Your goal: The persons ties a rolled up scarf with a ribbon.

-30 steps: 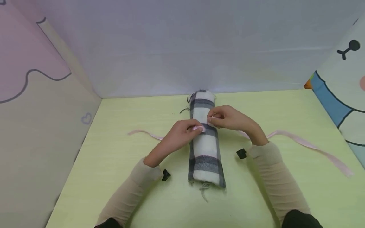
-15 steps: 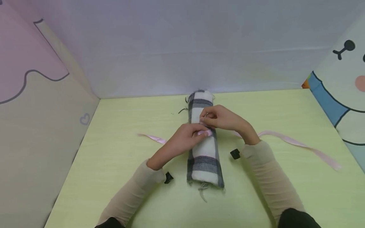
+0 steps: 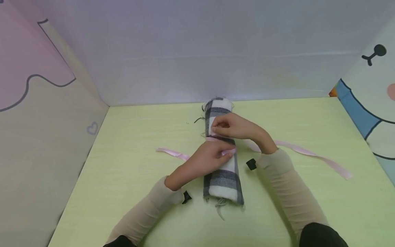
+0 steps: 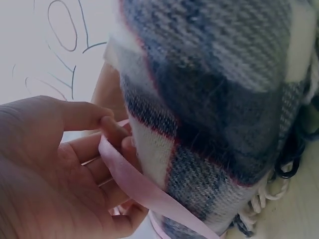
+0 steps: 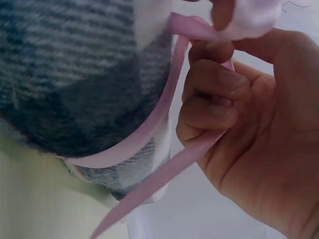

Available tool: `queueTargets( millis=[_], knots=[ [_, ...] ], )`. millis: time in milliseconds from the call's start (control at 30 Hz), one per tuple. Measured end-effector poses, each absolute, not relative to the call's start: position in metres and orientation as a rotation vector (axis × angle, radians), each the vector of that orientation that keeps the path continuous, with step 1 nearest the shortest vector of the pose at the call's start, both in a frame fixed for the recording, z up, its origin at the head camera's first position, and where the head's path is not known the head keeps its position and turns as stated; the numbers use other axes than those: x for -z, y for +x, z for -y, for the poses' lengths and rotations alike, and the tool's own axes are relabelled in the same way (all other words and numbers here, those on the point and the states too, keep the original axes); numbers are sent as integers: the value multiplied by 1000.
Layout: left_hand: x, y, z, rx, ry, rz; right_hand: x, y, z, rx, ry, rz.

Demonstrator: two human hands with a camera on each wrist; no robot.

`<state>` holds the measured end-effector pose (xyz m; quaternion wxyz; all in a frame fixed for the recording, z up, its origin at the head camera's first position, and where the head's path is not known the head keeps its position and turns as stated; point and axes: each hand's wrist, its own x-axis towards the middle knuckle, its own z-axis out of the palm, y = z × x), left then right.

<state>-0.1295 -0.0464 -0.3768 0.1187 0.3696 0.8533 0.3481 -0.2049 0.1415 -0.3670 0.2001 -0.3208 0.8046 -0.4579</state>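
A rolled plaid scarf [image 3: 223,185] in white, grey and dark bands stands lengthwise on the table, fringe at both ends. Around its middle runs a pink ribbon [image 5: 112,154], whose tails lie out to both sides in the head view. My left hand [image 3: 208,157] pinches the ribbon [image 4: 144,189] over the scarf's top, between thumb and fingers. Just beyond it, my right hand [image 3: 236,127] grips another stretch of ribbon, its fingers curled round it in the right wrist view. The crossing of the ribbon is mostly hidden behind the hands.
The pale yellow-green table [image 3: 129,127] meets a whitish back wall [image 3: 185,68]. Side panels with cartoon drawings stand left and right. Small black pieces [image 3: 251,164] show beside both cuffs.
My left hand has moved right and nearer across the scarf, and my right hand leftward, so they cross over. Both ribbon tails have been drawn inward toward the scarf.
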Motion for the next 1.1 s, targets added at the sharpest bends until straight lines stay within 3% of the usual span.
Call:
queueTargets(
  millis=[200,467,1100],
  knots=[
    [376,-120,43,-746,1249,-2679,372,-208,-139,1185,-919,-2232],
    [374,-112,40,-450,1166,-2929,368,-201,-137,1039,-919,-2402],
    [373,-152,74,-816,813,-3035,378,-191,-134,996,-913,-2761]
  ],
)
